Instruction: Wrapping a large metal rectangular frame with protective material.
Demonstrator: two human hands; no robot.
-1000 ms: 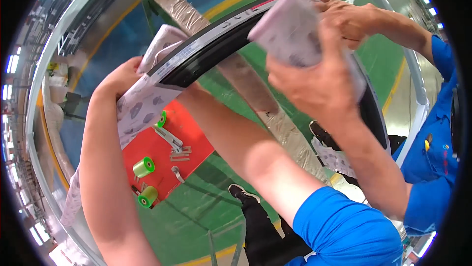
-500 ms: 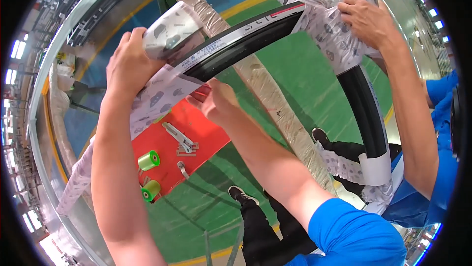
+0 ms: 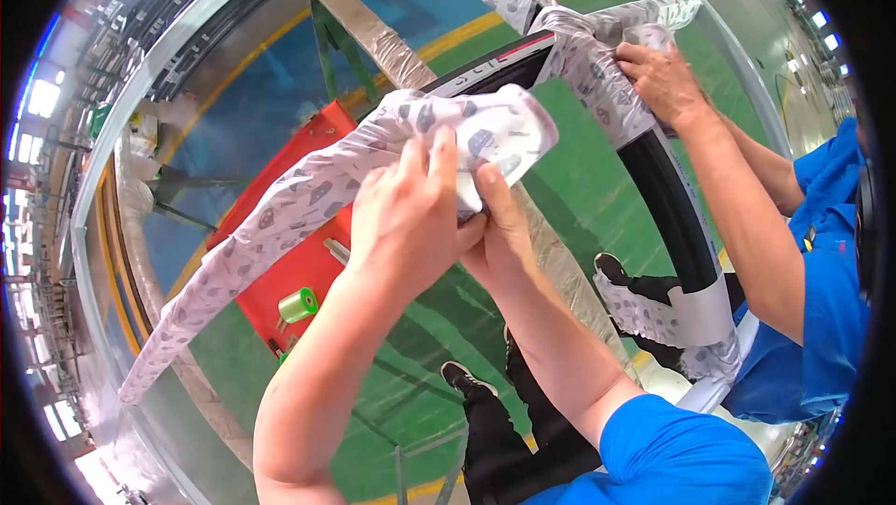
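A roll of pale wrapping film with grey printed shapes sits over the curved black frame bar. My left hand lies on the roll's near side with its fingers bent around it. My right hand grips the roll's lower edge, thumb on top; its other fingers are partly hidden. From the roll, wrapped film covers the bar's left length down to the lower left. Between the roll and the film-wrapped joint, black bar with a pale strip shows bare.
At right a co-worker's hand holds film at the joint, above a bare black side bar. Below my bar lies a red board with a green spool and a utility knife. A plastic-covered beam crosses underneath.
Both my hands and the roll have moved right along the bar, and film now covers more of it. The co-worker's hand has shifted slightly down and left.
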